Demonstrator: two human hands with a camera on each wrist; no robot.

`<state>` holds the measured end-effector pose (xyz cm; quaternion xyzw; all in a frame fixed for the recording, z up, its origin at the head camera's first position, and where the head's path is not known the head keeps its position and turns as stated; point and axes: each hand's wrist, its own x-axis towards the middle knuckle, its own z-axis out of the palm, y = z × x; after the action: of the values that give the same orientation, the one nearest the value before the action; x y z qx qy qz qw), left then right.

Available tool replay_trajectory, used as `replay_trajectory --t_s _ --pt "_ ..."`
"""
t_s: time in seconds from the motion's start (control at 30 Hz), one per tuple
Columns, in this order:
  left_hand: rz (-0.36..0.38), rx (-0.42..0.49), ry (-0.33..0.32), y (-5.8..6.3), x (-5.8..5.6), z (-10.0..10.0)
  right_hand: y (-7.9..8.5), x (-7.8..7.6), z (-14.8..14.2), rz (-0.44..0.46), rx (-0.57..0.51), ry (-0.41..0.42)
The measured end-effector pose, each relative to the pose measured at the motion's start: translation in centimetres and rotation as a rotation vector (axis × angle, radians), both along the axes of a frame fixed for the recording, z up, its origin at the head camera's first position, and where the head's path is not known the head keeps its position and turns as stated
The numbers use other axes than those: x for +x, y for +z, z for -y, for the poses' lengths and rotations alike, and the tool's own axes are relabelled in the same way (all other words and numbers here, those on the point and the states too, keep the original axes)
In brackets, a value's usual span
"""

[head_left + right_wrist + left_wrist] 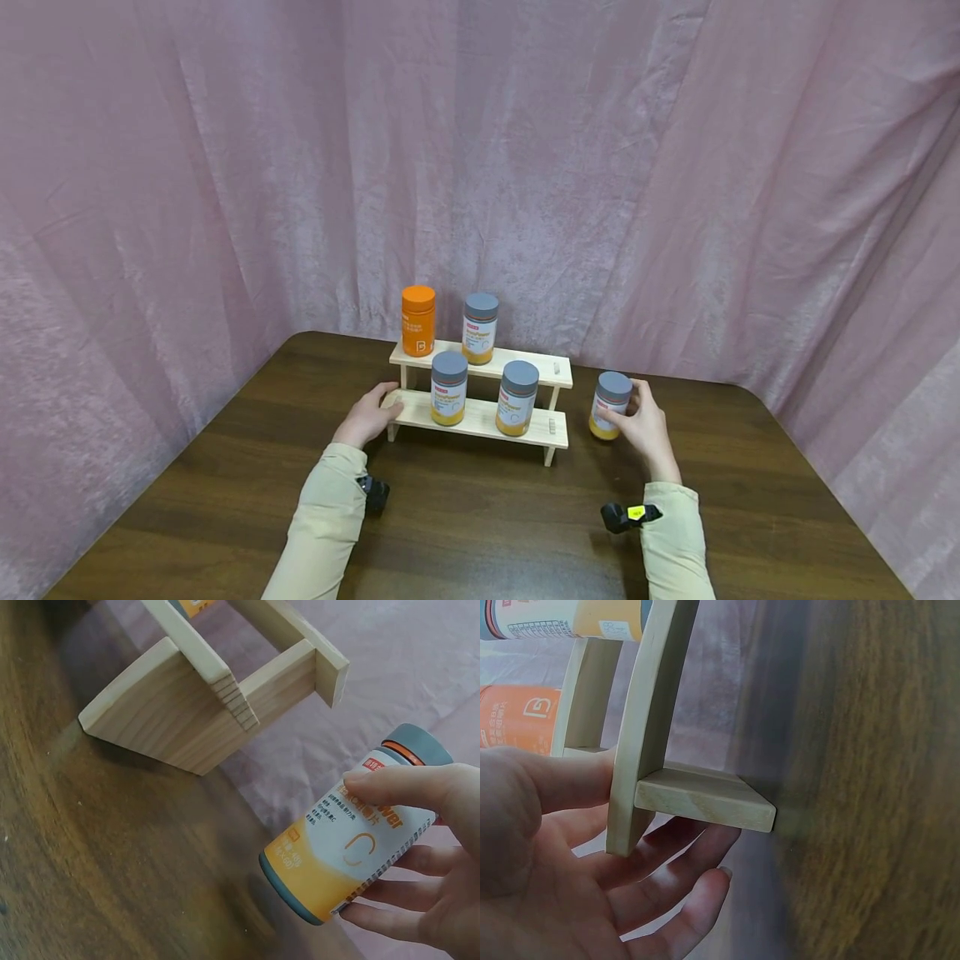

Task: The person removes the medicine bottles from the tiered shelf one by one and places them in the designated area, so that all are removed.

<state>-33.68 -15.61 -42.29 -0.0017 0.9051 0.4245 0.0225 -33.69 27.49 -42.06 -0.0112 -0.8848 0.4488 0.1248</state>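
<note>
A two-tier wooden shelf (480, 421) stands on the table. My left hand (369, 414) grips the left end of its lower board, and the left wrist view shows the thumb on top with fingers beneath. To the right of the shelf, my right hand (643, 425) holds a grey-lidded supplement bottle (352, 825) between thumb and fingers. Whether its base touches the table is unclear. On the upper board are an orange bottle (417, 322) and a grey-lidded bottle (479, 329). Two more grey-lidded bottles, one left (448, 389) and one right (517, 400), stand on the lower board.
The dark wooden table (480, 517) extends around the shelf on all sides. A pink curtain (525, 167) hangs close behind the table's back edge. Black wrist cameras sit on both sleeves.
</note>
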Motion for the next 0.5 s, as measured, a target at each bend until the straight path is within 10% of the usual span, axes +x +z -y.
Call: replay_trajectory --t_s 0.5 --pt "-0.014 -0.006 -0.006 -0.08 -0.35 0.3 -0.74 -0.06 -0.3 0.099 -0.022 0.001"
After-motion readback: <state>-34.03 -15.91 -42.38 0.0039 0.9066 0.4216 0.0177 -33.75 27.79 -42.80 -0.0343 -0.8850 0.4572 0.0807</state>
